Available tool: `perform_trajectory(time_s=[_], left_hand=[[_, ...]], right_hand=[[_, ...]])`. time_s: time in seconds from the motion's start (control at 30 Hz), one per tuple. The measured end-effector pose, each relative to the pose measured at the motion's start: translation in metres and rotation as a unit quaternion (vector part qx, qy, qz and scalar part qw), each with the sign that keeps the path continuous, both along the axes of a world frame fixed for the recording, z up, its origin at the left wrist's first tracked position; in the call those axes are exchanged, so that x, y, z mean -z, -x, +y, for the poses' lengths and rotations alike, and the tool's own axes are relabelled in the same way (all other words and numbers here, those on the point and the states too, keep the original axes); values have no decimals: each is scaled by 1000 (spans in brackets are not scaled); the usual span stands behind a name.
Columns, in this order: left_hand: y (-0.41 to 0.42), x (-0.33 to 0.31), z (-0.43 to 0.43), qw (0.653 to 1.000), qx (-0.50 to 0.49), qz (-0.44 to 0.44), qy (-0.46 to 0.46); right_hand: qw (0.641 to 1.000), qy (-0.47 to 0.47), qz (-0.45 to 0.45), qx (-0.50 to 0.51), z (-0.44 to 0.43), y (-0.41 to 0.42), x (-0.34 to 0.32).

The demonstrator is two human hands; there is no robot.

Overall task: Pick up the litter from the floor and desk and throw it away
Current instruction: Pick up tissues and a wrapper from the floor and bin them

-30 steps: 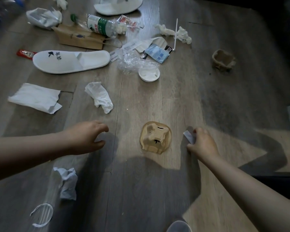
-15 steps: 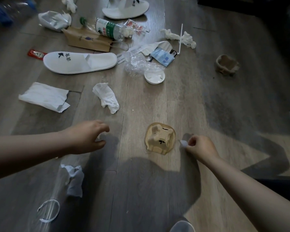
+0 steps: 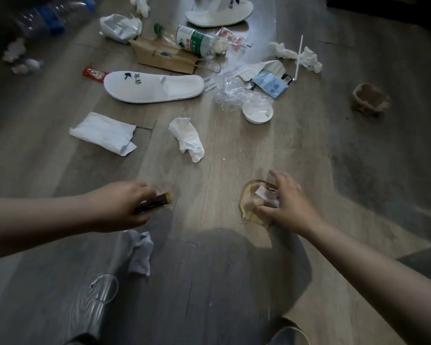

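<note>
grey-brown wood-plank floor (image 3: 234, 155), bright in a central strip, dim toward the edges, a body's shadow across the near part. scattered with litter: flat white napkin (image 3: 102, 133), crumpled tissue (image 3: 187, 138), white slipper (image 3: 152, 87), brown paper bag (image 3: 164, 57) with a green-labelled bottle (image 3: 194, 41) lying against its top edge, clear plastic wrap (image 3: 234, 95) beside a white lid (image 3: 258, 112).

nearest the body, a tan moulded-pulp tray (image 3: 249, 207), flat on the floor, rim crushed. right grip (image 3: 288, 202) spread over it, thumb at the near rim, a white paper scrap (image 3: 263, 195) tucked under the fingers; closed on the tray or not, cannot tell. left grip (image 3: 120, 207) curled round a slim dark stick (image 3: 154, 202) with an amber tip, well apart from the tray.
</note>
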State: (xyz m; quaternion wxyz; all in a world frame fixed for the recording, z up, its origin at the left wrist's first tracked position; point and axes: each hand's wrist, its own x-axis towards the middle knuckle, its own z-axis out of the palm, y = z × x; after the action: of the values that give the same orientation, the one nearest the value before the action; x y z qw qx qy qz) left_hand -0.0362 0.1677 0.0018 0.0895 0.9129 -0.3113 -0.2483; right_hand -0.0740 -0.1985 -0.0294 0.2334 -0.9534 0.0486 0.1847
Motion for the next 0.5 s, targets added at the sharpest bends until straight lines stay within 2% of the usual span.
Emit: perform_trajectory(time_s=[0.17, 0.3, 0.5], left_hand=[[23, 8, 37, 995, -45, 33, -84], [49, 21, 62, 994, -75, 61, -55], [79, 37, 72, 991, -69, 111, -18]], right_hand=[[997, 31, 19, -72, 15, 8, 14], [996, 30, -23, -83, 32, 15, 17], [991, 35, -28, -125, 51, 17, 22]])
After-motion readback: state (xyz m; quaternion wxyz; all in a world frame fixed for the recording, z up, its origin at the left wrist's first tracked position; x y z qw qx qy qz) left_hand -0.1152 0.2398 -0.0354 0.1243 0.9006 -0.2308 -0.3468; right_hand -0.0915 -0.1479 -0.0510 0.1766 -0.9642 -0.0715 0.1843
